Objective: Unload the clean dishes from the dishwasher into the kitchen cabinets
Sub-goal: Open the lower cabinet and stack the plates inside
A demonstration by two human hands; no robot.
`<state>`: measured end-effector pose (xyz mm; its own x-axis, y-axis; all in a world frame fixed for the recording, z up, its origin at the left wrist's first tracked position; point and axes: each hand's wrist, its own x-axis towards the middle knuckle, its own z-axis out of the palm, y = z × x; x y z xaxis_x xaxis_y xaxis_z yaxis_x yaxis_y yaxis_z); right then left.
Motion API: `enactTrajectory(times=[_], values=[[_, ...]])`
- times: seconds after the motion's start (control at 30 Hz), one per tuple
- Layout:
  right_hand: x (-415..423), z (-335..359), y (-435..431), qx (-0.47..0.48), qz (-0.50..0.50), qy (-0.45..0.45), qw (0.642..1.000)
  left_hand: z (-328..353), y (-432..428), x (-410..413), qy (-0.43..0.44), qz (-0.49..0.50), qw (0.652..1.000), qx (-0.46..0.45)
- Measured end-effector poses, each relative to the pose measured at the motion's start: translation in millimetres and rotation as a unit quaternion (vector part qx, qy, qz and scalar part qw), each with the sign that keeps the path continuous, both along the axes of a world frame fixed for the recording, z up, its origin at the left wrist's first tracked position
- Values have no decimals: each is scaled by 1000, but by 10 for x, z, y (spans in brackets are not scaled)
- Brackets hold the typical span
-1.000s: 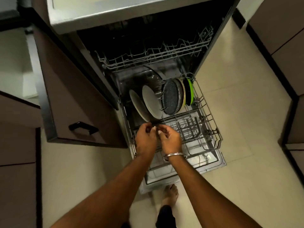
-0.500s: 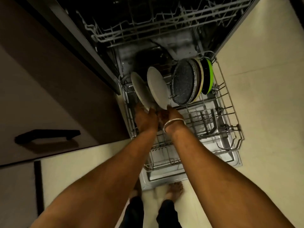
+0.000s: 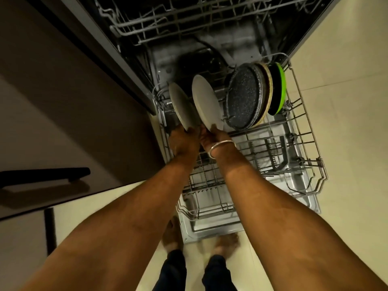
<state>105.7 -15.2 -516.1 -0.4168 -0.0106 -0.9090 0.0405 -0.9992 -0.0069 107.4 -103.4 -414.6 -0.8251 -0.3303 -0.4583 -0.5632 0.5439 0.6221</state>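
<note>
Two pale plates stand on edge in the pulled-out lower rack (image 3: pixel 306 131) of the open dishwasher. My left hand (image 3: pixel 182 141) grips the lower rim of the left plate (image 3: pixel 180 106). My right hand (image 3: pixel 214 137), with a metal bangle at the wrist, grips the lower rim of the right plate (image 3: pixel 206 101). To their right stand a speckled dark pan (image 3: pixel 243 97), a beige-rimmed dish (image 3: pixel 268 91) behind it, and a dish with a green rim (image 3: pixel 280 89).
The upper rack (image 3: pixel 189 24) sits pushed in above. A brown cabinet front with a black handle (image 3: pixel 44 175) is at the left. The dishwasher door (image 3: pixel 210 229) lies open near my bare feet (image 3: pixel 174 234) on the cream tile floor.
Both hands moved from mid-rack forward to the two pale plates and took hold of their lower rims. My head has leaned in closer over the rack.
</note>
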Motion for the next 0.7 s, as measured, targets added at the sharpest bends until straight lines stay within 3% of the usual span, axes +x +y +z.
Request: enactTrajectory(times=[0.2,0.33,0.7], values=[[93,396,-15,-27,-40,12,999,187,-24,209,7,24,1000,-19],[339,809,-28,-31,-9,47,998,422,-83,392,7,35,999,-37],[1381,1743,-241,-20,1,10,1000,1284,-462,1078,23,54,998,-25]])
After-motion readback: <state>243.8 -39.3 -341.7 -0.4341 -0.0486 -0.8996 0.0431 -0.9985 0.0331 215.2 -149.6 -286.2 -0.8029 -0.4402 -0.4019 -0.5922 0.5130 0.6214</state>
